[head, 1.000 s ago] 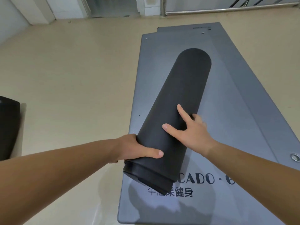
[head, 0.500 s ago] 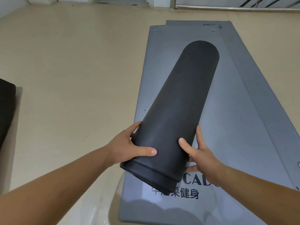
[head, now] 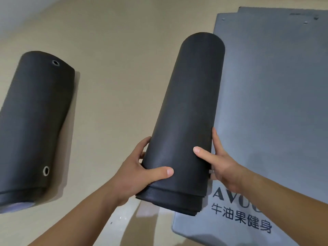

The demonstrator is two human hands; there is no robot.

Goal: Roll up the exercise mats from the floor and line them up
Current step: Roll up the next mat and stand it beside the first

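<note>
I hold a dark rolled-up mat (head: 188,110) lifted off the floor, its near end toward me and its far end pointing away. My left hand (head: 140,173) grips its left side near the near end, thumb across the top. My right hand (head: 220,164) grips the right side, thumb on the roll. A second rolled mat (head: 35,121) with two metal eyelets lies on the floor at the left. A flat grey mat (head: 276,107) with printed lettering lies on the floor at the right, under the held roll's right edge.
Another flat grey mat (head: 284,10) peeks out from beneath the far edge of the lettered one. Beige floor (head: 115,68) lies between the left roll and the flat mats.
Both hands closed around the roll and lifted it off the flat mat, carrying it leftward. The view swung left, bringing the second rolled mat into sight.
</note>
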